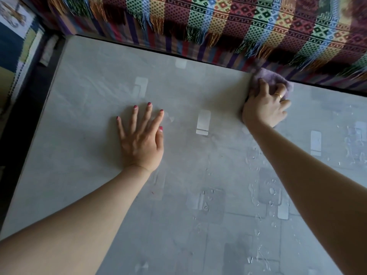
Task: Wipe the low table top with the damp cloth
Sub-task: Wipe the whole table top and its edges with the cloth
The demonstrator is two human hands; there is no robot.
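Head view: two hands, one cloth, one table.

Left hand (pixel 142 141) lies flat on the grey table (pixel 83 116), palm down, fingers (pixel 148 114) spread and empty, arm stretched forward. Right hand (pixel 265 108) reaches to the far edge, its fingers curled down over the single purple cloth (pixel 268 76), pressing it onto the table just beside the fringed patterned blanket (pixel 218 22). Water drops (pixel 272 191) dot the right and near parts. Bare surface runs wide to the left edge and toward the viewer.
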